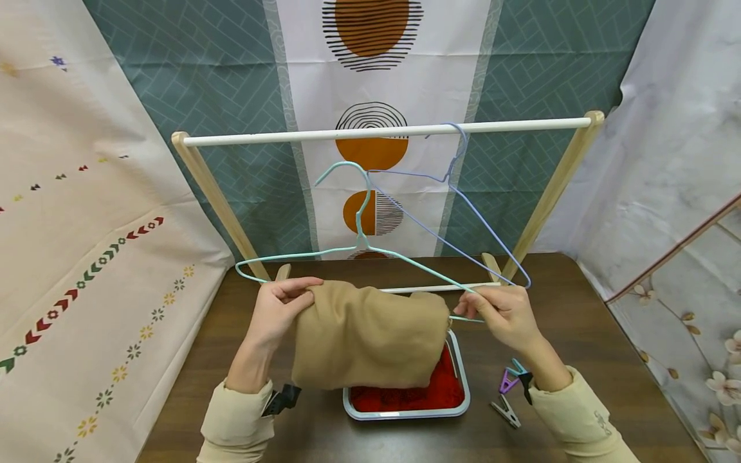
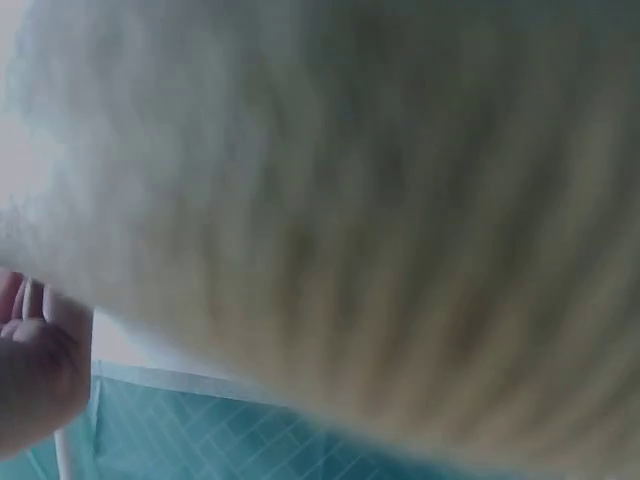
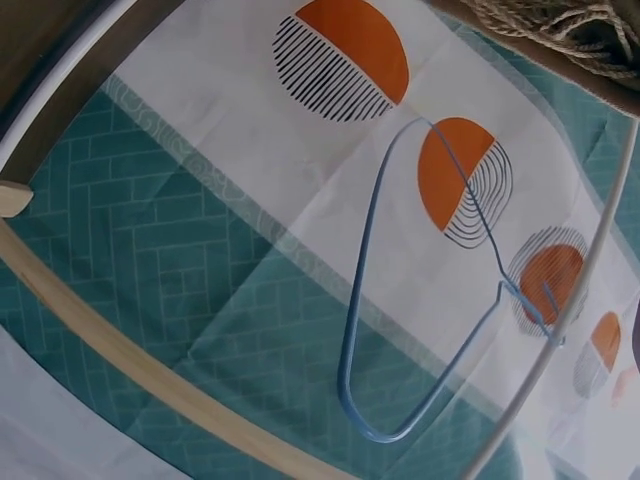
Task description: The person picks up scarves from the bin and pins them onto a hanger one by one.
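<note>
A mint-green hanger [image 1: 361, 243] stands hook-up in front of the rack, its right end pinched by my right hand [image 1: 502, 315]. Tan fringed fabric, a folded scarf [image 1: 370, 337], hangs across the lower part of the hanger. My left hand [image 1: 280, 315] pinches the scarf's upper left edge between thumb and fingers; the hanger's left end shows just above that hand. In the left wrist view the blurred scarf [image 2: 350, 220] fills most of the picture. Twisted fringe of the scarf [image 3: 570, 30] appears at the top right of the right wrist view.
A lavender-blue hanger [image 1: 489, 225] hangs from the rack's white rail [image 1: 260, 137]. Below the scarf, a grey-rimmed container [image 1: 405, 415] with red fabric [image 1: 393, 400] sits on the brown table [image 1: 208, 386]. Purple [image 1: 508, 382], teal [image 1: 518, 368] and grey [image 1: 507, 413] clothespins lie by the right wrist.
</note>
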The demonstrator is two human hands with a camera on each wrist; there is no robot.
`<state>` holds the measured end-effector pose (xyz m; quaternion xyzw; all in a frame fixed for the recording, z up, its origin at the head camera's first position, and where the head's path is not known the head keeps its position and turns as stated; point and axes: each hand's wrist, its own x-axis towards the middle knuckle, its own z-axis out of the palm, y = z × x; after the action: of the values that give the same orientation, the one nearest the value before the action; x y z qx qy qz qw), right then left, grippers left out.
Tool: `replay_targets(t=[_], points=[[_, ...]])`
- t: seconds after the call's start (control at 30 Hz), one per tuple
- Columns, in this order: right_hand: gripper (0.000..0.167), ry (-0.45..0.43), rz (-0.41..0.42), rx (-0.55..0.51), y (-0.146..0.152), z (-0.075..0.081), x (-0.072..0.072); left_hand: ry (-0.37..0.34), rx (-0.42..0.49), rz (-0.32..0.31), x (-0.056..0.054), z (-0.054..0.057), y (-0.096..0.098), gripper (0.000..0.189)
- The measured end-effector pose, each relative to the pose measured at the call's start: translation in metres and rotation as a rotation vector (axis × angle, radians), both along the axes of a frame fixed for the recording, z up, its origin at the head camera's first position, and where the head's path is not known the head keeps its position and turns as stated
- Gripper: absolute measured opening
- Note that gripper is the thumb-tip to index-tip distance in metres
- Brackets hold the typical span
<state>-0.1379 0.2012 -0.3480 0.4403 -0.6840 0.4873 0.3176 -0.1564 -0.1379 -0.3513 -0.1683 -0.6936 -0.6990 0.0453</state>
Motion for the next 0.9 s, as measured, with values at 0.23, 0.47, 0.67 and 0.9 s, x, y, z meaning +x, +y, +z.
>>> replay_targets(t=[0.23,0.47,0.67,0.9], points=[[0.03,0.072,0.008,0.058,-0.001,-0.017,-0.009,-0.006,-0.192,0.15,-0.005,0.006,0.008,0.021],[0.032,0.13,-0.065,0.062,-0.006,-0.017,-0.009,0.292,-0.644,0.441,-0.011,-0.002,0.019,0.021],[0.033,0.081,-0.093,0.005,-0.001,-0.019,-0.01,0.408,-0.836,0.436,-0.008,-0.003,0.007,0.014],[0.033,0.076,-0.093,-0.062,0.003,-0.02,-0.012,0.635,-0.97,0.434,-0.001,-0.003,0.007,0.025]])
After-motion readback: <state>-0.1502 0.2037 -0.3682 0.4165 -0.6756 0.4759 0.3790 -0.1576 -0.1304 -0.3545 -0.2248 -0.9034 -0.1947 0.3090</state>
